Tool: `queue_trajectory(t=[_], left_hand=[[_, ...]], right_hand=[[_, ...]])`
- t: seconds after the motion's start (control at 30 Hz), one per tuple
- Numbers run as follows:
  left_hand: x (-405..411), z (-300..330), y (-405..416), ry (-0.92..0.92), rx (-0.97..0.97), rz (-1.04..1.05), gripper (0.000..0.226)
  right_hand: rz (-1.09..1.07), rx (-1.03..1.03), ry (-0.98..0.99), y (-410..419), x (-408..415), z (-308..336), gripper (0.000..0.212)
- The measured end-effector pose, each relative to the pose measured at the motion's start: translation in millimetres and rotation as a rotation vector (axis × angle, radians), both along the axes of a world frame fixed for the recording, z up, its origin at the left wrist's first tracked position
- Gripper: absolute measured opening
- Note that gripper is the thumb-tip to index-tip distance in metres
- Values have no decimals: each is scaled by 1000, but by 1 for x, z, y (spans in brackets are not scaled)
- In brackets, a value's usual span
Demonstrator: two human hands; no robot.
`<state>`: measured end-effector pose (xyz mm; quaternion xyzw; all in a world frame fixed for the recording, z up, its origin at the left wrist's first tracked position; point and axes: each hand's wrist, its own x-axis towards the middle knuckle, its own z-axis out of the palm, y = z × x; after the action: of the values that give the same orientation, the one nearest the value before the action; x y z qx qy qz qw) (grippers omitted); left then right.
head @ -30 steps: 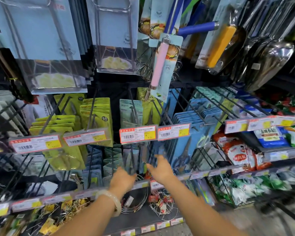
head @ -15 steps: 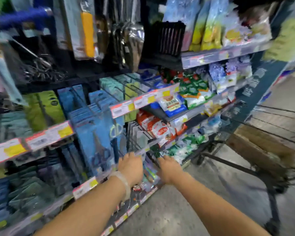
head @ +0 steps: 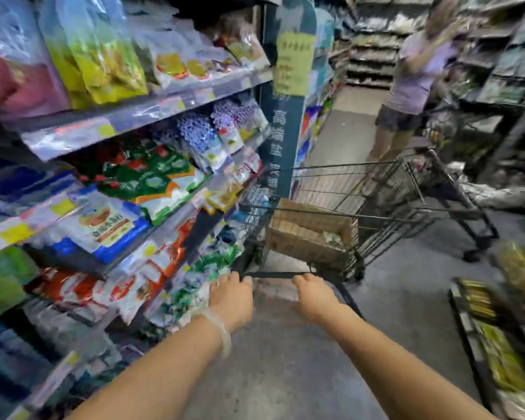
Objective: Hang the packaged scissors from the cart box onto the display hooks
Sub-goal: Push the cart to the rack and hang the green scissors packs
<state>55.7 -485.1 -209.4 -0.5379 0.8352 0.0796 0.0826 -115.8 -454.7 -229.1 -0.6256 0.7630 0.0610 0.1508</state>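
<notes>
A dark wire shopping cart [head: 385, 207] stands in the aisle ahead of me. Inside it lies a brown cardboard box [head: 309, 237], its contents blurred. My left hand [head: 232, 298] and my right hand [head: 314, 298] both reach the cart's black handle bar [head: 270, 274], with fingers curled over it. A pale bracelet sits on my left wrist. The scissors display hooks are out of view, and no scissors pack is in either hand.
Shelves [head: 109, 128] of bagged goods run along the left. A blue end panel [head: 285, 122] with characters stands by the cart's far side. A person [head: 412, 83] stands at shelving at the back right. Low racks [head: 497, 344] line the right. Grey floor lies between.
My view has swung right from the scissors hooks to the cart. Both hands left the display rail and moved onto the cart's handle bar.
</notes>
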Motion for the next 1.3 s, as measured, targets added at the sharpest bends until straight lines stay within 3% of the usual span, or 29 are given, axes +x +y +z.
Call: queue_trajectory(t=[0.07,0.23,0.53,0.7,1.03,1.3], left_hand=[[-32,-4,-21,-1,17,-54,48],[-106,-15,-92,-14,67,-153,50],[-234,15,-267,20,27,-278,55],[-293,4,-322,-31,69,-322,53],[-403,-62,-408,-150,195,-348,55],[-467,-148,-458,-152,490,-191,52]], right_hand=[[-58,15,-14,-10,-26,-7,53],[-154,9,-52,-62,-92,-19,40],[-313,-69,-65,-209,-197,12,51],[-445,-31,-131,-250,-251,3,53],[-582,75,-215,-332,-378,-68,56],[-546,294,-373,-396,-448,-161,50]])
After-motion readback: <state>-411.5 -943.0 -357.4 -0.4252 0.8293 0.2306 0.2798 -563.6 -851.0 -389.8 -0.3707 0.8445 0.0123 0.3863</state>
